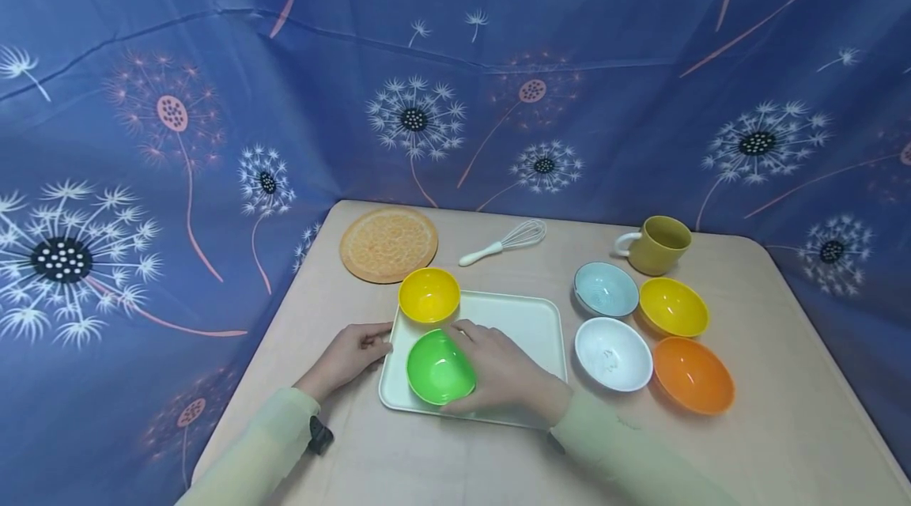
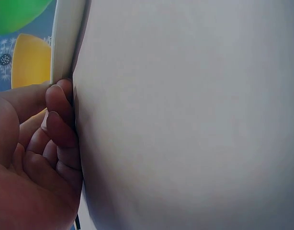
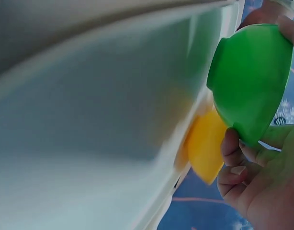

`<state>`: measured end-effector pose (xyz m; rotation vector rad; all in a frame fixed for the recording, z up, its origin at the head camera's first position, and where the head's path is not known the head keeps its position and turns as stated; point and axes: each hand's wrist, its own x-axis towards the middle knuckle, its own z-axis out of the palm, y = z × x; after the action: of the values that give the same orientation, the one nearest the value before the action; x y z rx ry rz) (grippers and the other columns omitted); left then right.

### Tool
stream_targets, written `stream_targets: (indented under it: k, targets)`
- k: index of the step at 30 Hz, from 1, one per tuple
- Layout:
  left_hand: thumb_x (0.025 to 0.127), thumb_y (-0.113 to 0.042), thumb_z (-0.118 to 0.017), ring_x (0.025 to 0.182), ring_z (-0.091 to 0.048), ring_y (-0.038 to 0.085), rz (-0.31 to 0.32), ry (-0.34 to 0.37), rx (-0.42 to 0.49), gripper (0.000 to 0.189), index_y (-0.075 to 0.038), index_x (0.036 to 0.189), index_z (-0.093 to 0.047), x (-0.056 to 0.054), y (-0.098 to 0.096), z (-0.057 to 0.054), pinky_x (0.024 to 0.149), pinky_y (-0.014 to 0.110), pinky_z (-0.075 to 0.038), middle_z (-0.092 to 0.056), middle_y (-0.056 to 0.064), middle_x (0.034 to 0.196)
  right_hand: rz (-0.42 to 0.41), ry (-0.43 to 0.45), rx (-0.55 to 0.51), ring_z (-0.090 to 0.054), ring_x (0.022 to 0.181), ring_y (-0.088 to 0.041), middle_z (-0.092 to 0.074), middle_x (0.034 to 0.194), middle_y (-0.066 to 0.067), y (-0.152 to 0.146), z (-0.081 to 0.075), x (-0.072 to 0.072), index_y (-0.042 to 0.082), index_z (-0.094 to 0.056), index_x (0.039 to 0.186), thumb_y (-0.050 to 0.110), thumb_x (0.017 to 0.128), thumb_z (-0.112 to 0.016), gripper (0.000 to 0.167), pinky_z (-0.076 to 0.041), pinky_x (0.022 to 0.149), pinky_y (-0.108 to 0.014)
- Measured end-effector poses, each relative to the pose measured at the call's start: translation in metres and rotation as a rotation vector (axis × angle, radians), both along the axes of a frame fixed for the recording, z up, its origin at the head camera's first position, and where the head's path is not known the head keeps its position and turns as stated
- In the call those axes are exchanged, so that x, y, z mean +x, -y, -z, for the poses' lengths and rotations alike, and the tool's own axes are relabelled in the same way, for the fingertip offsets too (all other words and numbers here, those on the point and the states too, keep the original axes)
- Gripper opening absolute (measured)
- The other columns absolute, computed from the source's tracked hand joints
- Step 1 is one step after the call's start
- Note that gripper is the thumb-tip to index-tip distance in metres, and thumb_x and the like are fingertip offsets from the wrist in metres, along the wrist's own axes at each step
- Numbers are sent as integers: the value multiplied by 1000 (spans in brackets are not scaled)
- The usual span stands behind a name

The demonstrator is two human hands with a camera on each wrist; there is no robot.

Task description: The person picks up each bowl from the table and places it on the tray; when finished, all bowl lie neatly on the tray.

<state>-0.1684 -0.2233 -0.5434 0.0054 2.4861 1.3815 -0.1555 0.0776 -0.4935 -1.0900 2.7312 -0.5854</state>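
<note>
My right hand [image 1: 501, 371] grips a green bowl [image 1: 436, 370] by its rim, thumb on the near side and fingers on the far side. The bowl is upright, close over the left part of a white rectangular tray [image 1: 523, 324]; its base faces the tray surface [image 3: 89, 110] in the right wrist view. At the tray's left edge, my left hand [image 1: 349, 356] pinches the rim, its other fingers [image 2: 61, 129] curled against the tabletop. A yellow bowl [image 1: 429, 296] stands at the tray's far left corner, just beyond the green one.
Right of the tray are a light blue bowl [image 1: 606, 289], a white bowl [image 1: 614, 356], another yellow bowl [image 1: 674, 307] and an orange bowl [image 1: 693, 376]. Behind them stands a mustard mug [image 1: 660, 247]. A whisk [image 1: 504, 243] and a round tan board [image 1: 389, 243] lie along the back.
</note>
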Motion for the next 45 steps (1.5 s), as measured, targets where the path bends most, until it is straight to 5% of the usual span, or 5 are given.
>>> stream_targets:
  k: [12,30,37,45]
  targets:
    - [100,-15,-72,66,-62,16,12,6,13,48,-10,146,-61,0,0,-2,60,29,-55,-65,3,77,-54,-36,6,-52,127,-18,-39,161,-4,29,9,4,10,-33,163,77,69,-81,125,-45,107,-42]
    - [100,-16,-72,64,-59,16,18,-7,-13,47,-13,146,-62,3,1,1,56,26,-49,-64,1,72,-50,-94,-22,-48,134,-17,-40,160,-4,32,21,10,13,-30,165,88,66,-75,132,-47,101,-44]
    - [100,-16,-73,64,-59,16,23,-26,2,47,-12,145,-63,4,-1,1,57,26,-49,-63,2,73,28,-35,-33,-41,142,-13,-37,162,4,10,13,10,20,-31,165,91,65,-72,129,-43,109,-49]
    - [99,-15,-72,64,-58,17,20,-14,8,47,-12,145,-63,4,-2,0,56,26,-48,-63,2,74,163,-68,-3,-41,146,-23,-44,159,-3,-47,-7,7,20,-36,164,87,70,-72,120,-34,116,-57]
